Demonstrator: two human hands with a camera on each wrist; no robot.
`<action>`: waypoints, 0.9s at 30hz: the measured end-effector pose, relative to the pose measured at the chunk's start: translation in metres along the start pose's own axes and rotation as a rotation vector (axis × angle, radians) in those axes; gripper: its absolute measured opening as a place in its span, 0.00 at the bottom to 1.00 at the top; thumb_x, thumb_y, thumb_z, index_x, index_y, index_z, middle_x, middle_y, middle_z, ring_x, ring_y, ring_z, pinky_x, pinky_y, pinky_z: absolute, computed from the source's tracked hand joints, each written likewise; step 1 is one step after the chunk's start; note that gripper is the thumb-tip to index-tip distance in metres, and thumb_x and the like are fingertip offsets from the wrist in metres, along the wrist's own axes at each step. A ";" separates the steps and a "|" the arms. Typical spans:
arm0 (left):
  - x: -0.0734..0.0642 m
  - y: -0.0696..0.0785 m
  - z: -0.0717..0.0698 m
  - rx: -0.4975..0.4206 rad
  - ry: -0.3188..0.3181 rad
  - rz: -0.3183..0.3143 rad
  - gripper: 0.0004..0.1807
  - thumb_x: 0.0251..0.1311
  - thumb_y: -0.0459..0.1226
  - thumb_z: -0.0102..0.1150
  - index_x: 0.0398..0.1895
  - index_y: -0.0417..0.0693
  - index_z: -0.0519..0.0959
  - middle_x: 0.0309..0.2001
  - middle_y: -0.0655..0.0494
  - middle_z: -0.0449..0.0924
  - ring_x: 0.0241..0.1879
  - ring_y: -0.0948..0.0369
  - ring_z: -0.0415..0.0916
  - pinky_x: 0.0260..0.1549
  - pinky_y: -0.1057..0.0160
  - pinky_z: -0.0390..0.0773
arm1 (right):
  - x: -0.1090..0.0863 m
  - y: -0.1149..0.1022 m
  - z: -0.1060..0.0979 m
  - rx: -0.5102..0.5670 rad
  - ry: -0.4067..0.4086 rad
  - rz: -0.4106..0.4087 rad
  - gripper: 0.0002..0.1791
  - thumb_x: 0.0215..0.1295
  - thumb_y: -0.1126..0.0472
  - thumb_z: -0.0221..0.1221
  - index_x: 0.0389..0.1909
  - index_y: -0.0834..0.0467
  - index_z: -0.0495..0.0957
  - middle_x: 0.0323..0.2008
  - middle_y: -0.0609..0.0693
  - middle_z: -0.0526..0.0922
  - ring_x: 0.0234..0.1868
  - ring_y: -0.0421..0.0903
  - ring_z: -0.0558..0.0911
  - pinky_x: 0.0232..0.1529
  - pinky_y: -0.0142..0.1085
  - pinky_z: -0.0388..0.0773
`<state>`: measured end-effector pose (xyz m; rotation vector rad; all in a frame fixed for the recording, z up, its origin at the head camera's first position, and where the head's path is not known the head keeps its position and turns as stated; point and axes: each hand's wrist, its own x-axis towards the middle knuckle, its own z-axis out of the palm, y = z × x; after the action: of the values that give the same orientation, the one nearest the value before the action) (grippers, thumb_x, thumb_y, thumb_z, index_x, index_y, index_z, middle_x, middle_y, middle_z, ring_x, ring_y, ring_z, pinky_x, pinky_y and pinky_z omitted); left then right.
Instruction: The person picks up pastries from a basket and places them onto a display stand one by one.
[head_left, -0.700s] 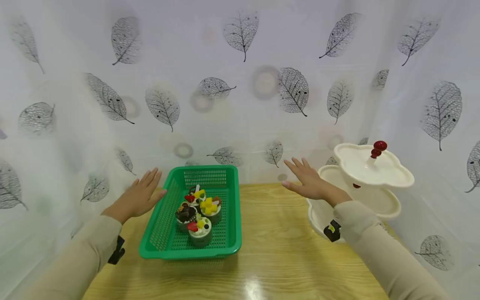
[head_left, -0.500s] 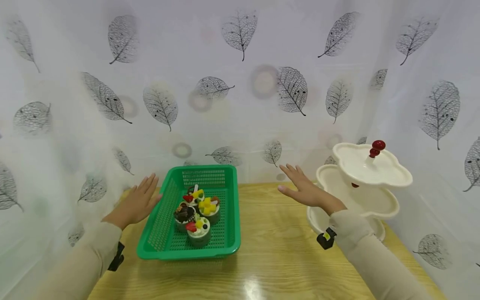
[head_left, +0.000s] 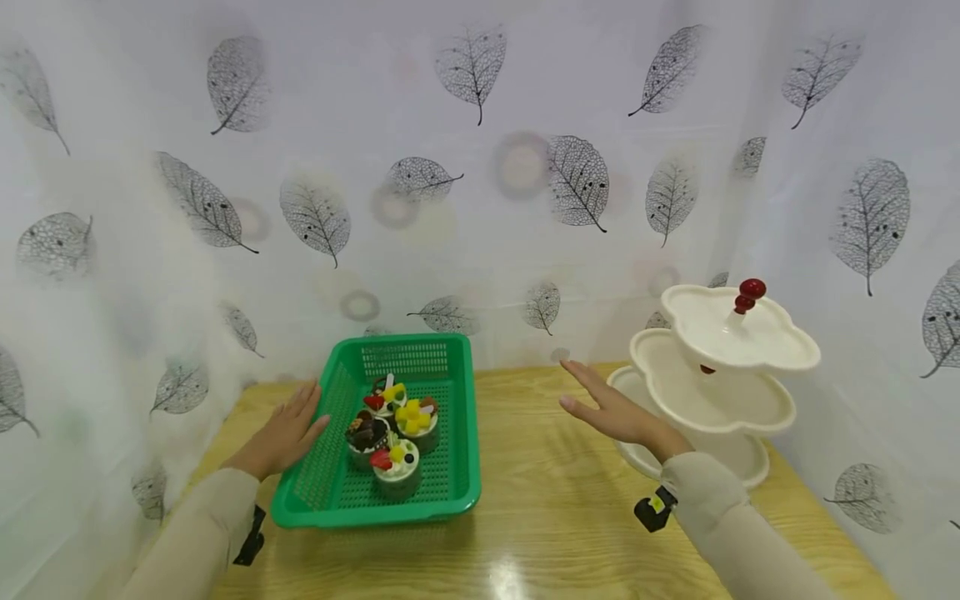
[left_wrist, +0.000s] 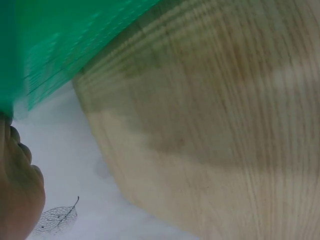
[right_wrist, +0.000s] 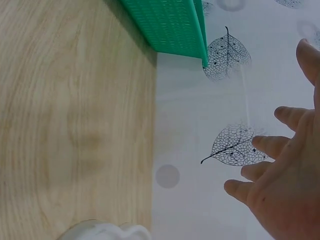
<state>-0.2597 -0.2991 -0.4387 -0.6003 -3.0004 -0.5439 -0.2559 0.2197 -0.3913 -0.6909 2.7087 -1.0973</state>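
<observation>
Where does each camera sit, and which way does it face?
Head: on the head, facing forward and down at the green basket, white stand and wooden table; the left hand, right hand and both sleeves show.
Left wrist: worn there, looking past the green basket's side along the wooden table; part of the left hand shows at the left edge.
Right wrist: worn there, looking across the wooden table toward the leaf-print sheet; the right hand shows at the right edge.
Shared: both wrist views include the green basket and wooden table.

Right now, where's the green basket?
In the head view, the green basket sits on the table, left of centre, with the left hand at its left side and the tiered white stand farther right.
</observation>
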 end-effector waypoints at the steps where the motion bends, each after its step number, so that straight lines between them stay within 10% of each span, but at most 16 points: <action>1: 0.000 0.000 0.001 -0.007 -0.003 -0.004 0.38 0.76 0.49 0.34 0.72 0.25 0.43 0.73 0.28 0.38 0.70 0.31 0.36 0.64 0.30 0.38 | -0.001 0.001 0.002 0.011 0.001 0.004 0.38 0.73 0.43 0.47 0.77 0.46 0.41 0.76 0.57 0.40 0.74 0.63 0.40 0.66 0.69 0.44; 19: 0.000 0.010 0.001 0.005 -0.018 -0.041 0.33 0.76 0.43 0.36 0.73 0.27 0.45 0.73 0.30 0.41 0.71 0.33 0.39 0.66 0.33 0.41 | -0.022 0.027 0.035 0.392 -0.018 0.157 0.35 0.77 0.44 0.39 0.77 0.51 0.41 0.76 0.57 0.45 0.74 0.62 0.47 0.69 0.63 0.47; 27: -0.001 0.004 0.007 -0.006 0.025 -0.013 0.34 0.77 0.45 0.34 0.73 0.28 0.44 0.72 0.29 0.42 0.70 0.33 0.39 0.65 0.31 0.41 | -0.046 0.048 0.036 0.989 0.149 0.153 0.38 0.79 0.47 0.32 0.74 0.66 0.27 0.74 0.68 0.34 0.74 0.63 0.37 0.72 0.54 0.37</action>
<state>-0.2572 -0.2933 -0.4436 -0.5704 -2.9820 -0.5576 -0.2216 0.2486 -0.4524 -0.2210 1.8466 -2.1960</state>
